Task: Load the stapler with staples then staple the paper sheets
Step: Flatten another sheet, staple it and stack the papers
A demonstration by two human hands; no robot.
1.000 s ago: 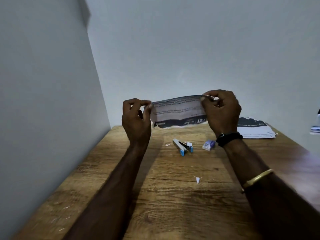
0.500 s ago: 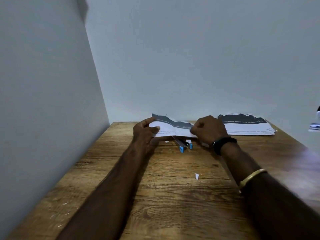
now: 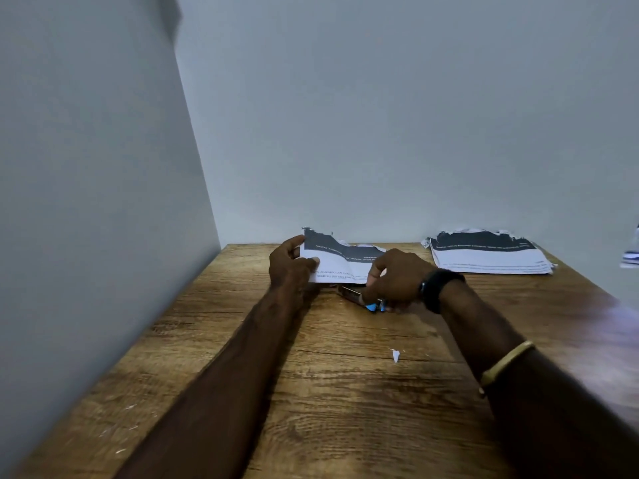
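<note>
A small set of torn paper sheets [image 3: 340, 262], white with a dark printed band, lies on the wooden table [image 3: 345, 392] near the back wall. My left hand [image 3: 290, 269] pinches the sheets' left edge with thumb on top. Just in front of the sheets lies the stapler [image 3: 352, 294], metal with a blue end. My right hand [image 3: 397, 281] curls over that blue end, thumb on top and fingers behind it. The staple box is hidden behind my right hand.
A stack of similar torn sheets [image 3: 491, 259] rests at the back right of the table. A tiny white paper scrap [image 3: 396, 355] lies mid-table. Walls close off the left and the back. Something white [image 3: 631, 257] sits past the right edge.
Both hands brought the sheets down from the air onto the table behind the stapler. My right hand then left the sheets' right edge and came down onto the stapler.
</note>
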